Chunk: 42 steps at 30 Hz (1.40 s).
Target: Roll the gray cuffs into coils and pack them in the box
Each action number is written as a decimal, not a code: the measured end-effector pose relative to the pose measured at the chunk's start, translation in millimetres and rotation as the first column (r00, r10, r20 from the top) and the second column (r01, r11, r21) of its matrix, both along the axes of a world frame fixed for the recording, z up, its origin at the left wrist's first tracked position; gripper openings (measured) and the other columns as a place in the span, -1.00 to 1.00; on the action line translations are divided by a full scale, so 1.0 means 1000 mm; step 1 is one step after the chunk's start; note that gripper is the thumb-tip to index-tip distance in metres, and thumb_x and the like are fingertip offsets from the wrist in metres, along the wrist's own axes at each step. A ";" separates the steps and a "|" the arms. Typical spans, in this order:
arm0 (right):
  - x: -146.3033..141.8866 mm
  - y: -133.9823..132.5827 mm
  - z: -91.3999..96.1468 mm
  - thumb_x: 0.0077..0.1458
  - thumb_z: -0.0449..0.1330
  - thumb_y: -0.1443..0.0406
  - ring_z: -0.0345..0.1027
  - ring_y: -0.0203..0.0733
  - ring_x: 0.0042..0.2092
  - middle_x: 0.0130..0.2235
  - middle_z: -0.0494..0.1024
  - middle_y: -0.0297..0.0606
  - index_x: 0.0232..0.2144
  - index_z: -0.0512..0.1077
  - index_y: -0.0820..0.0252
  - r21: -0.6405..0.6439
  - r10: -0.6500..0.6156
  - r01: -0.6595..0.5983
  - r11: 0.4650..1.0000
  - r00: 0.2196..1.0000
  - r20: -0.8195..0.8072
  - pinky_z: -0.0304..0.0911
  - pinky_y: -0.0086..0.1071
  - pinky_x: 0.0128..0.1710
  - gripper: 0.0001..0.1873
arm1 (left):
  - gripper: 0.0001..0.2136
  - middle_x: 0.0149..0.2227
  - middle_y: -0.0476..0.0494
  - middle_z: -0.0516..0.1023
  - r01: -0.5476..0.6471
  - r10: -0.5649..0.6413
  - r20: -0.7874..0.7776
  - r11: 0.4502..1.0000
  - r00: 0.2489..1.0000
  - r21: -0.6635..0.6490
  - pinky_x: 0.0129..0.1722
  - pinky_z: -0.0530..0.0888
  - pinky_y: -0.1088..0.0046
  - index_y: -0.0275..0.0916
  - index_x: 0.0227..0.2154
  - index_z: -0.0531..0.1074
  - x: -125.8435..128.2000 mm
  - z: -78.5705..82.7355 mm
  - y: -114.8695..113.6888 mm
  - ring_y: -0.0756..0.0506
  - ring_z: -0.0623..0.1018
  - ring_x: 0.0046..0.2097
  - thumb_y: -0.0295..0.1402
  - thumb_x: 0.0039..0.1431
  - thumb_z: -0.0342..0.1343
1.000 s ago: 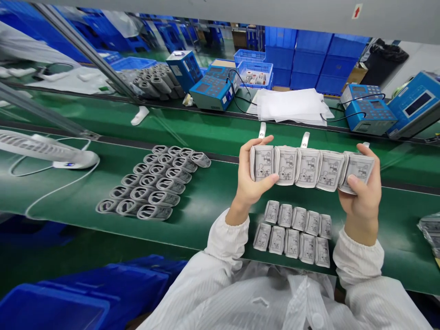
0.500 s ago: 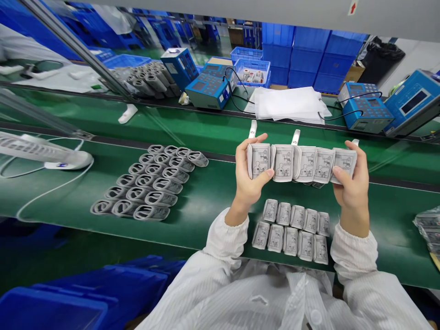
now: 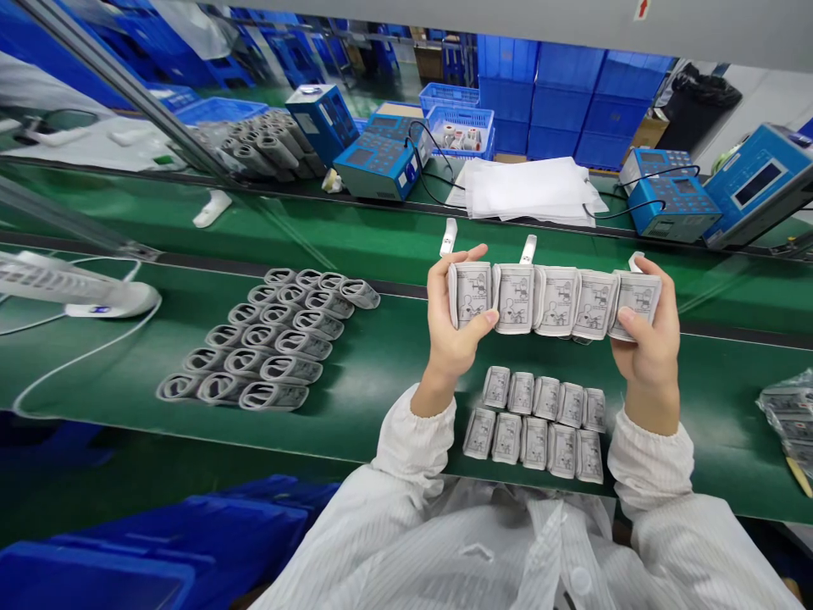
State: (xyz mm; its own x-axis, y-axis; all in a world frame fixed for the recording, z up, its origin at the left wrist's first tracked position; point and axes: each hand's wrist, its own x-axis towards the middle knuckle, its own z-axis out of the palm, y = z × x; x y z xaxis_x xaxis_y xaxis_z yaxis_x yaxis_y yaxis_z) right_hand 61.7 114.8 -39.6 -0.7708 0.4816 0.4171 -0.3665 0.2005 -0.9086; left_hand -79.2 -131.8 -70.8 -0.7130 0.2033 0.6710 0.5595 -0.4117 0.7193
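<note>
Holding five folded blood-pressure cuffs (image 3: 552, 303) side by side in one strip, the two bare hands stand over the green counter (image 3: 394, 407). I log each hand's grip as closed on a strip end: the left hand (image 3: 452, 318) has its thumb (image 3: 488, 318) pressed on the front of the first cuff, and the right hand (image 3: 643, 343) has its thumb (image 3: 626, 315) pressed on the last. Each cuff carries a printed diagram of a seated figure. White tabs (image 3: 527, 249) rise behind the strip.

Item, directly below the strip: ten more folded cuffs (image 3: 533, 424), laid flat in two rows of five.
Item, left of the strip: a block of rolled grey cuffs (image 3: 267, 339), set in slanting rows, their open ends showing.
Item, far right of the strip: a plastic-wrapped bundle (image 3: 784, 419) at the picture's edge; I cannot read its contents.
Item, beyond the strip: a stack of white sheets (image 3: 527, 188), with a blue control unit (image 3: 379, 165) further left.

Progress as I can tally it: fifteen cuffs are folded, five in hand and ten down, while the grey block remains rolled.
</note>
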 end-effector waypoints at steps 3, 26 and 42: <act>0.003 -0.001 0.002 0.24 0.45 -0.10 0.63 0.21 0.14 0.13 0.62 -0.16 0.40 0.37 -0.24 0.018 0.018 -0.017 1.000 1.000 -0.013 0.69 0.05 0.02 -0.24 | -0.28 0.44 -0.27 0.49 0.005 -0.005 -0.007 1.000 1.000 -0.012 0.22 0.64 0.09 0.07 0.38 0.33 -0.001 0.001 -0.003 -0.32 0.65 0.27 0.05 0.27 0.48; 0.008 -0.001 0.009 0.16 0.49 -0.16 0.61 0.25 0.21 0.16 0.64 -0.15 0.39 0.37 -0.18 -0.116 0.058 -0.055 0.992 0.998 0.029 0.66 0.12 0.16 -0.15 | -0.36 0.41 -0.28 0.55 0.107 -0.116 0.135 0.991 0.984 0.077 0.21 0.70 -0.03 0.05 0.32 0.40 0.002 0.008 -0.006 -0.35 0.69 0.21 0.06 0.28 0.43; 0.009 -0.014 0.018 0.27 0.20 -0.34 0.54 0.31 0.32 0.18 0.61 -0.13 0.41 0.31 -0.17 -0.090 0.030 -0.022 0.996 0.996 0.084 0.61 0.12 0.18 -0.17 | -0.35 0.37 -0.28 0.58 0.051 -0.061 0.127 0.995 0.990 0.084 0.22 0.68 0.04 0.02 0.29 0.42 0.000 0.003 -0.004 -0.34 0.69 0.23 -0.03 0.22 0.51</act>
State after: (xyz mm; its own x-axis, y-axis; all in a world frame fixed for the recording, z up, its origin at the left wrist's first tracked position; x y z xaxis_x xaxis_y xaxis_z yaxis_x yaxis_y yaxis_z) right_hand 71.0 100.7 -21.3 -0.8143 0.4933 0.3058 -0.2912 0.1085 -0.9505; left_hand -79.0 -135.6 -67.4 -0.7841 0.1944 0.5894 0.4381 -0.4992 0.7476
